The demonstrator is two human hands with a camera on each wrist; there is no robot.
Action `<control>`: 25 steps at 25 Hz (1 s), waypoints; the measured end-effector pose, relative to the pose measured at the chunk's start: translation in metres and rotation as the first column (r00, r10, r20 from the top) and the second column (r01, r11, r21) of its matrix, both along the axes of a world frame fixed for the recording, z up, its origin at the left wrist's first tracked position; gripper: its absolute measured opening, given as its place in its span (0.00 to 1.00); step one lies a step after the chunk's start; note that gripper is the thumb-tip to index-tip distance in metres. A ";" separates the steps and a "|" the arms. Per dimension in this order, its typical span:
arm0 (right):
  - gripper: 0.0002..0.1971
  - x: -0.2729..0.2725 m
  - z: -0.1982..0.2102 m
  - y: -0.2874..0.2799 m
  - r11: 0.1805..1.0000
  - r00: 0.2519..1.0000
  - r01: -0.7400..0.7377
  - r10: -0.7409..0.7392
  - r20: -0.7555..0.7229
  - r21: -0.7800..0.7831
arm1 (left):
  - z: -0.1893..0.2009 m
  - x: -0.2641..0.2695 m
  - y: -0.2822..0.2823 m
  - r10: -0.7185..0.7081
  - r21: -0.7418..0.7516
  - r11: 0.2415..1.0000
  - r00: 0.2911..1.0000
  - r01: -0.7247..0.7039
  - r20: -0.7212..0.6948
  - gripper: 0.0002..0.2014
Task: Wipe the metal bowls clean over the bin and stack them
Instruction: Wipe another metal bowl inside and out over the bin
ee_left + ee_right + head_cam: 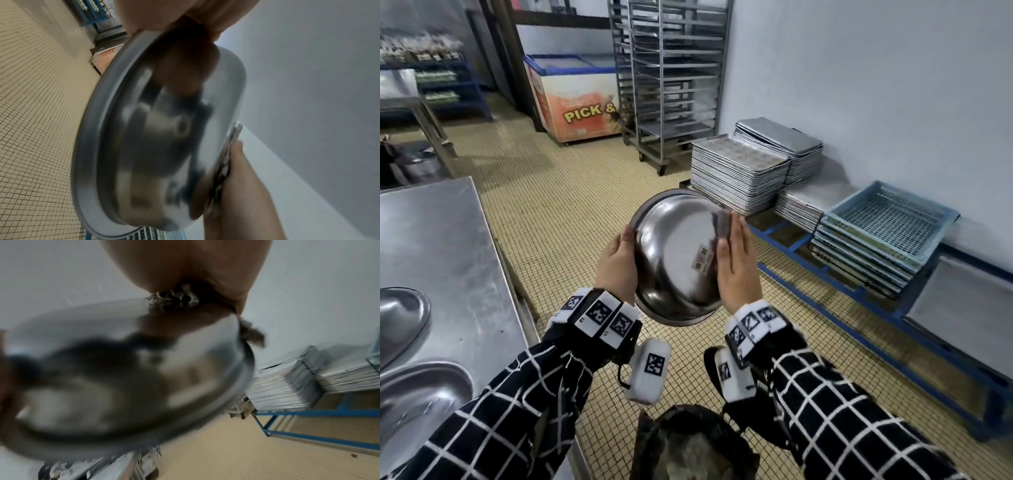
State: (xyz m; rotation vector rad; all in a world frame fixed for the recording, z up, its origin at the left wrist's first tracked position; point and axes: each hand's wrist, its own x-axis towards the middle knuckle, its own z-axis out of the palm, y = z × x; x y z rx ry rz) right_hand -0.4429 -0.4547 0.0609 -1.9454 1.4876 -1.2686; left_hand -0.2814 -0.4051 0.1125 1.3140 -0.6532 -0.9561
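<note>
Hands: 2 | left hand (616, 262) grips bowl (674, 260) | right hand (736, 267) presses cloth (723, 224)

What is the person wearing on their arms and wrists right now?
Both arms wear black sleeves with a thin white grid check. Each wrist carries a band of white blocks printed with black square tag patterns. A white camera pod with its own tag hangs under the left wrist, with a dark cable beside it; a similar pod hangs under the right. The left hand and right hand are ungloved.

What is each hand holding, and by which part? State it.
Left hand grips the metal bowl by its left rim. Right hand presses a cloth flat against the bowl's outside, on its right.
</note>
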 end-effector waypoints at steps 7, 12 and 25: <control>0.29 0.043 0.008 0.034 0.970 0.973 -0.068 0.012 -0.231 -0.234 | -0.002 -0.009 0.001 -0.020 -0.033 0.999 0.997 0.023 0.080 0.14; 0.27 0.009 0.015 -0.006 0.982 0.983 0.185 -0.185 0.020 -0.022 | -0.004 -0.008 -0.001 -0.015 -0.038 0.999 1.000 0.016 0.023 0.15; 0.15 0.024 0.025 0.031 0.990 0.997 -0.070 0.068 -0.022 -0.126 | -0.015 0.004 0.001 -0.232 0.062 0.966 0.741 0.251 0.630 0.11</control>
